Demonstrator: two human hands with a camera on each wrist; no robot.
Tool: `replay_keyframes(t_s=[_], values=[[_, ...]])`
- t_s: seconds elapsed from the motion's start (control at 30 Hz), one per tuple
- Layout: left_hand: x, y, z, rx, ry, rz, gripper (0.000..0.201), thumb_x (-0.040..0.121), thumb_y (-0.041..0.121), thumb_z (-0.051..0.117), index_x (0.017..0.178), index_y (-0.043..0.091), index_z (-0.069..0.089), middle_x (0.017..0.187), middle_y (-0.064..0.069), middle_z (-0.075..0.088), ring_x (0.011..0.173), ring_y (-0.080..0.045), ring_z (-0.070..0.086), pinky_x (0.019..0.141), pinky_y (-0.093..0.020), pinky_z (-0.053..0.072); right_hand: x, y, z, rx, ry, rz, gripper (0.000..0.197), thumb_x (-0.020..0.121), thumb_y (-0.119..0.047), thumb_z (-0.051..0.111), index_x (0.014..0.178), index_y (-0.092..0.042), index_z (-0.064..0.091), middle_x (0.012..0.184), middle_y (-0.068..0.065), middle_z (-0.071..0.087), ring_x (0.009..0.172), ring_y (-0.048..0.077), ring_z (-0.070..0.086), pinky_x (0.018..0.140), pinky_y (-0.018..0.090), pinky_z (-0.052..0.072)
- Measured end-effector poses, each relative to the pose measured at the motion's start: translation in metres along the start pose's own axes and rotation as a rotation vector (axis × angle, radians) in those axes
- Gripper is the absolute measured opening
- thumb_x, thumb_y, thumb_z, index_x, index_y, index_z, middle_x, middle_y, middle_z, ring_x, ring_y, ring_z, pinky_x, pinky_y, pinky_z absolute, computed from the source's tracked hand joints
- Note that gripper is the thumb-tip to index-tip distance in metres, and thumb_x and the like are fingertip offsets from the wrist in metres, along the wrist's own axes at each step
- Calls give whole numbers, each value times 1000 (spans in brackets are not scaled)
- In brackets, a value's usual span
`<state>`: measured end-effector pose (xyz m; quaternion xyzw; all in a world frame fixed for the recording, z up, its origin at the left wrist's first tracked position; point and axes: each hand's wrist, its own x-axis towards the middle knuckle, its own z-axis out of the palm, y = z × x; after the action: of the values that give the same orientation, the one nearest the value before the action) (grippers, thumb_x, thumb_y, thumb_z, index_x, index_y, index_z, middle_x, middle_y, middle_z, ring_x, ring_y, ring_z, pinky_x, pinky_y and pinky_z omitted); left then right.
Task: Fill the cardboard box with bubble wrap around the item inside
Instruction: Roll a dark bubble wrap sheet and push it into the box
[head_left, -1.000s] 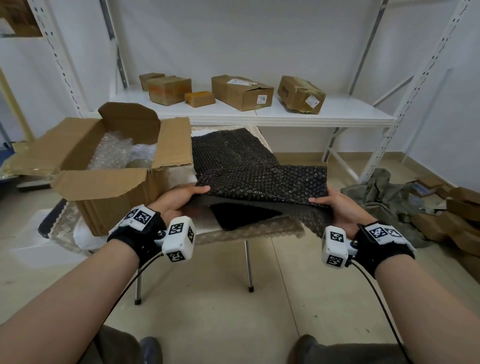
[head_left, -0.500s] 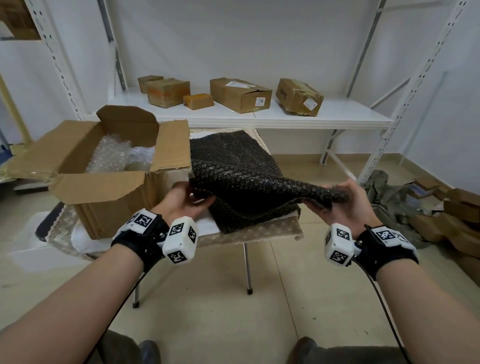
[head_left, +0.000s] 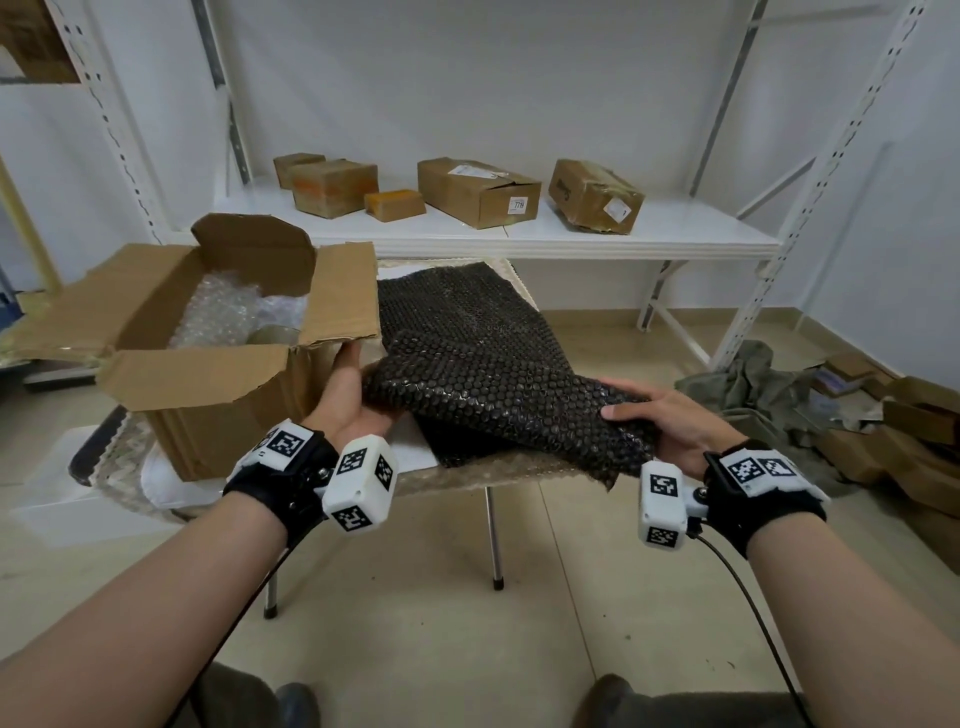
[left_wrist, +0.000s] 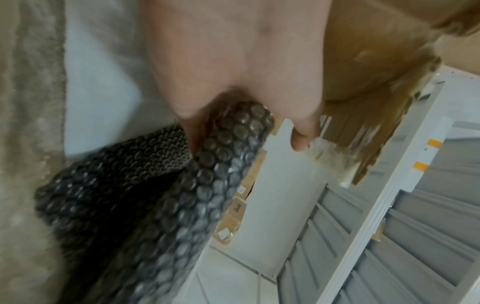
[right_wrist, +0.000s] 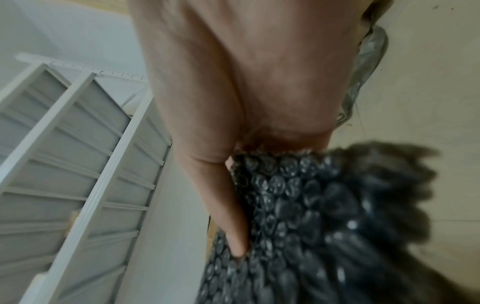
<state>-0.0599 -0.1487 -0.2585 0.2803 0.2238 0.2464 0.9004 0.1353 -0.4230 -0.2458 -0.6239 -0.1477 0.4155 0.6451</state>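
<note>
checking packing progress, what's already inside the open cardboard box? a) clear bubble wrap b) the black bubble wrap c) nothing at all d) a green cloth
a: the head view shows clear bubble wrap inside the open cardboard box, while the black bubble wrap is outside it, held by the left hand and right hand.

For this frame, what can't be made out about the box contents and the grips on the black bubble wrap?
- Item in the cardboard box: head view shows only a rounded sliver behind the near flap and clear bubble wrap; identity unclear.
- Left hand fingers: under the black bubble wrap in the head view; left wrist view is blurred.
- Right hand fingers: beneath the sheet; right wrist view is motion-blurred.
- Labels on the shelf boxes: too small.
</note>
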Motion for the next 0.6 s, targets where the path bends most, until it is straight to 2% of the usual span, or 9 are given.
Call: replay_keyframes(t_s=[0.07, 0.1, 0.17, 0.23, 0.33, 0.43, 0.5, 0.6], values=[[-3, -6, 4, 0, -46, -52, 65, 90, 46, 63, 140, 6, 52, 138, -24, 57, 125, -40, 58, 113, -54, 37, 0, -5, 0, 37, 47, -9, 51, 88, 11, 56, 134, -10, 60, 125, 24, 65, 94, 32, 69, 69, 37, 62], [-4, -8, 5, 12, -68, -54, 70, 89, 46, 65, 144, 8, 47, 141, -22, 55, 130, -40, 53, 114, -54, 36, 1, -6, -1, 62, 68, -10, 51, 88, 11, 55, 135, -9, 59, 125, 25, 64, 89, 32, 71, 65, 37, 62], [-5, -14, 8, 19, -86, -14, 69, 89, 49, 63, 144, 9, 47, 140, -20, 56, 129, -38, 55, 110, -54, 42, 1, -9, -2, 99, 78, 0, 48, 90, 10, 54, 136, -5, 56, 118, 25, 67, 78, 29, 74, 58, 35, 60], [-6, -21, 11, 45, -85, 38, 68, 86, 50, 65, 139, 10, 48, 135, -17, 61, 123, -34, 60, 103, -50, 50, -1, -11, -2, 125, 73, 12, 44, 93, 7, 50, 135, -2, 55, 97, 20, 74, 69, 26, 75, 55, 33, 59], [-10, -34, 20, 227, -132, 26, 68, 77, 44, 71, 133, 13, 51, 133, -14, 63, 121, -25, 63, 100, -40, 52, -4, -14, -1, 114, 16, 39, 35, 96, 3, 47, 130, 0, 55, 83, 17, 75, 64, 25, 74, 51, 31, 58], [-10, -48, 25, 301, -161, -14, 64, 75, 29, 76, 131, 7, 56, 129, -12, 67, 122, -24, 62, 105, -38, 48, -7, -15, 5, -72, -69, 61, 29, 97, -1, 48, 124, -2, 57, 89, 13, 76, 69, 20, 74, 54, 26, 57], [-9, -52, 25, 313, -157, -7, 62, 76, 27, 79, 131, 6, 59, 124, -11, 70, 118, -23, 65, 103, -36, 49, -7, -13, 5, -175, -104, 65, 42, 90, -3, 56, 131, -3, 54, 102, 13, 74, 78, 21, 75, 59, 27, 58], [-8, -48, 27, 301, -131, 5, 54, 83, 26, 76, 130, 6, 60, 121, -10, 72, 112, -23, 69, 95, -35, 54, -7, -8, 3, -163, -161, 89, 56, 82, 2, 66, 136, -6, 52, 116, 18, 68, 87, 26, 73, 65, 31, 60]])
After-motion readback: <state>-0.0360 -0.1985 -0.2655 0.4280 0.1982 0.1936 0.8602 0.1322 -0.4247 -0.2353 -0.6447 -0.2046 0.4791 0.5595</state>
